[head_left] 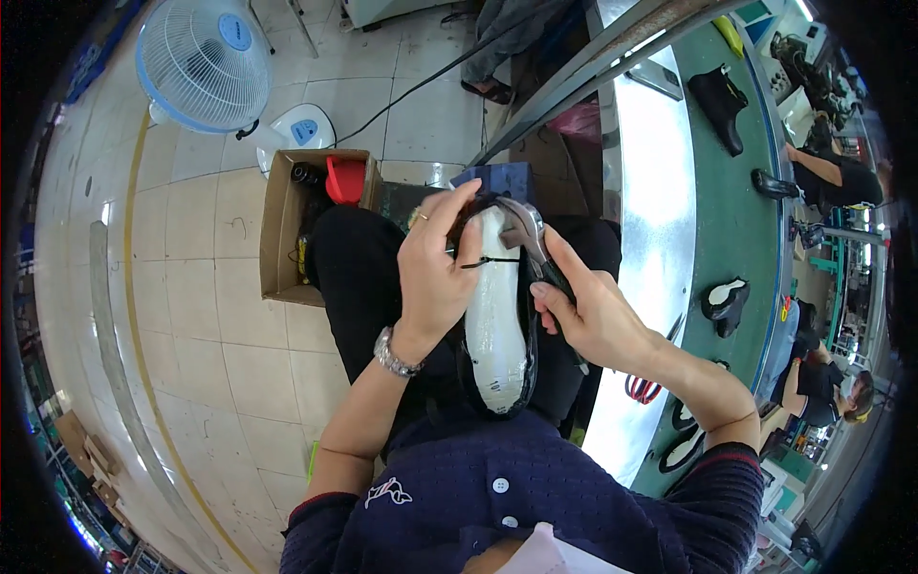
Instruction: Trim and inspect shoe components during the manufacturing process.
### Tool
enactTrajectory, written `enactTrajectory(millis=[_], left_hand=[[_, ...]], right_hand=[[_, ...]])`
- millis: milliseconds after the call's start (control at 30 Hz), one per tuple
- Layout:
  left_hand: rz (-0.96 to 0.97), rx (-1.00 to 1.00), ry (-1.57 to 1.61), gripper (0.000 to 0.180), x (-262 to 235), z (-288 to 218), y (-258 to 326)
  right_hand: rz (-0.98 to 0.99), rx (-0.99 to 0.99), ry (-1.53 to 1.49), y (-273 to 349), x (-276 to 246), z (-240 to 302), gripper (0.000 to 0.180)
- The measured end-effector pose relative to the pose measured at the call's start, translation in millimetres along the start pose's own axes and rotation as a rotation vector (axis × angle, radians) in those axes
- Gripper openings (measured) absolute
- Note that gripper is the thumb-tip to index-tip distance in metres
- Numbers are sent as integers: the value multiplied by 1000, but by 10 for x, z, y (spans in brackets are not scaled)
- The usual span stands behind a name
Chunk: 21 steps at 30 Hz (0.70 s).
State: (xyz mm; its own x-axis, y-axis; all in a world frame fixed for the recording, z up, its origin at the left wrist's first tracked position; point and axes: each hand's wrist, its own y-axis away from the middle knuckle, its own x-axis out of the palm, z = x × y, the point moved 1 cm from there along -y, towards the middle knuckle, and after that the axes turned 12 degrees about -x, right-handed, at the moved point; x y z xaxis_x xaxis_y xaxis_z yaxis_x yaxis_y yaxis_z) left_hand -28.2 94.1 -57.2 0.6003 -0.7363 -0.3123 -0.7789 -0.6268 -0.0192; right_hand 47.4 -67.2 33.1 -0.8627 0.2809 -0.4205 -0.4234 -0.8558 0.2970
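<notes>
A black shoe upper on a last lies sole-up over my lap, its white underside [497,335] facing me and its toe pointing away. My left hand [435,263] is closed around the toe end, thumb and fingers at the black edge. A thin dark cord or strip crosses the white underside near the thumb. My right hand [598,311] grips the dark handles of metal lasting pincers [529,228]. Their curved head rests at the right side of the toe; whether the jaws bite the upper's edge is hidden. Beyond the toe is a dark blue block [512,179].
At left stands a cardboard box [277,230] with a red object [345,182] inside, near a fan [203,65]. To the right run a shiny metal ledge [650,191] and a green conveyor [706,230] bearing a black boot [719,107]. Red-handled scissors [643,389] lie nearby. A metal bar [564,86] slants overhead.
</notes>
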Motion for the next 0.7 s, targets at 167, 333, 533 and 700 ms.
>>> enactTrajectory(millis=[167,333,533,700], left_hand=[[170,156,-152,28,-189,-86,-15],[189,334,-322,39,-205,-5,-39],[288,348,-304,48,-233,-61,-57],[234,409,-323,44,-242,59,-97]], right_hand=[[154,33,243,5,-166,127,59],[288,104,363,-107,-457,327,59],[-433,-321,353,-183,-185,248,70],[8,-153,680,-174,-146,227,73]])
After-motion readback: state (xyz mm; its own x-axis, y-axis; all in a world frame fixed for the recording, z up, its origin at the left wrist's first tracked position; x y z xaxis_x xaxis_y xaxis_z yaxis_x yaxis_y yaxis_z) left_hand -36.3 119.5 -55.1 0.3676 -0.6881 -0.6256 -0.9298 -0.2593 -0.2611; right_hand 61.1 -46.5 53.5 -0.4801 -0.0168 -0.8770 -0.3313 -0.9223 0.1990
